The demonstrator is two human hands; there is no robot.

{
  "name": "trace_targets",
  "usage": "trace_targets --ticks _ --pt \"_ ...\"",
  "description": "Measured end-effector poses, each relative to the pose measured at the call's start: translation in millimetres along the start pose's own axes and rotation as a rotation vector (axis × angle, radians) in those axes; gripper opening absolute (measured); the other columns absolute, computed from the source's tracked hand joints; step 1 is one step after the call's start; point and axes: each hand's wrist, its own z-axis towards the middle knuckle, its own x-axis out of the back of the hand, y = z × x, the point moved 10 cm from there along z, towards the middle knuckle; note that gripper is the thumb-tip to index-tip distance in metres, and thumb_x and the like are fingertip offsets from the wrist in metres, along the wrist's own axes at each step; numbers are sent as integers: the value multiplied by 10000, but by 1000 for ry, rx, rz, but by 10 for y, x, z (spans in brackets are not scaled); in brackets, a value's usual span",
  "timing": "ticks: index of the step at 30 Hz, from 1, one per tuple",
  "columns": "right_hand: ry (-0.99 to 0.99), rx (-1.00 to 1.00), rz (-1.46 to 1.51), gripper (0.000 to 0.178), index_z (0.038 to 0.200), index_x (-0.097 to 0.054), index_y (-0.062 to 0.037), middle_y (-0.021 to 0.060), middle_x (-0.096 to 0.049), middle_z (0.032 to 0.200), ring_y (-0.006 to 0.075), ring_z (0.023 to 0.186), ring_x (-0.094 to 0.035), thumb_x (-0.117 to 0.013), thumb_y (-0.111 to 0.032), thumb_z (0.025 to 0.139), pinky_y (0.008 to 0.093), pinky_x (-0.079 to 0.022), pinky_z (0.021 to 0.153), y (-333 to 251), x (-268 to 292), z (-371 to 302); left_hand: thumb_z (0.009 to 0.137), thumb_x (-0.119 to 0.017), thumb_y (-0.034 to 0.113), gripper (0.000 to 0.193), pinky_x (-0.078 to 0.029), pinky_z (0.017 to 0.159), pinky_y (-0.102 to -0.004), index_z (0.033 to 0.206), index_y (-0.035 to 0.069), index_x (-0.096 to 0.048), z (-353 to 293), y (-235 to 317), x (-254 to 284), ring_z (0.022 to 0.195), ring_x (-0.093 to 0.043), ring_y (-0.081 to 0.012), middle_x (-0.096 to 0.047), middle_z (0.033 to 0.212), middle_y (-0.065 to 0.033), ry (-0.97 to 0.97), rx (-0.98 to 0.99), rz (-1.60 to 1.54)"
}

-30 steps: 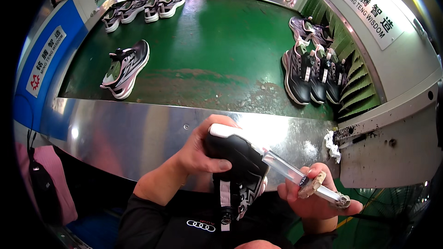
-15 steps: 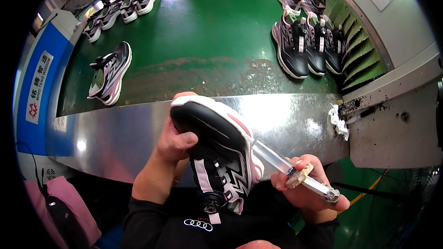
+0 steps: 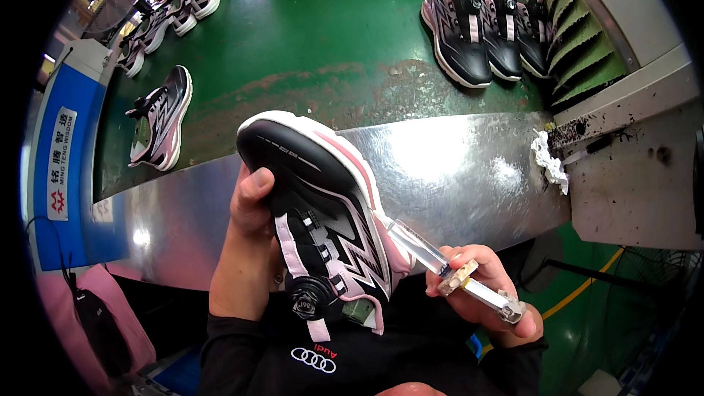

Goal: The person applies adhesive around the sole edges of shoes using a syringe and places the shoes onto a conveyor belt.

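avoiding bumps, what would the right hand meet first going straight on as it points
The clear tubular syringe in the right hand would likely meet the pink-white sole of the black shoe; depth is unclear.

A black, white and pink shoe [image 3: 323, 187] is held in the left hand [image 3: 251, 204]; a clear syringe [image 3: 418, 244] is gripped in the right hand [image 3: 500, 276] — its tip set at the shoe's side. More shoes [image 3: 462, 40] are seen on the green surface [image 3: 323, 29] beyond.
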Motion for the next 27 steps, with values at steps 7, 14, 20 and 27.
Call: trace_targets --ticks 7,14,20,27 --pt "0 -19 -65 1109 1311 -284 93 152 -440 1115 213 1036 -461 -717 -664 625 317 -347 893 49 8 -155 775 -636 258 578 -503 897 -397 1241 -30 -450 48 -79 38 1019 -610 -288 -585 1145 -187 -26 41 -108" --pt "21 -65 -94 1095 1315 -281 88 140 -427 1112 209 1026 -450 -719 -647 632 314 -341 881 90 -29 -321 821 -606 276 524 -506 892 -419 1215 -48 -489 56 -213 134 1011 -615 -300 -597 1139 -202 20 133 -284" --pt "6 -60 -94 1082 1321 -301 68 141 -413 1112 226 1032 -463 -744 -624 619 316 -357 883 107 -55 -419 849 -590 284 483 -516 876 -424 1187 -52 -513 71 -279 246 983 -626 -299 -605 1125 -199 86 147 -290" --pt "8 -65 -131 1059 1313 -328 63 145 -419 1089 234 1009 -470 -737 -627 622 321 -377 864 102 -74 -489 857 -576 284 465 -519 870 -418 1174 -52 -522 103 -271 313 980 -628 -291 -613 1109 -190 117 134 -263"
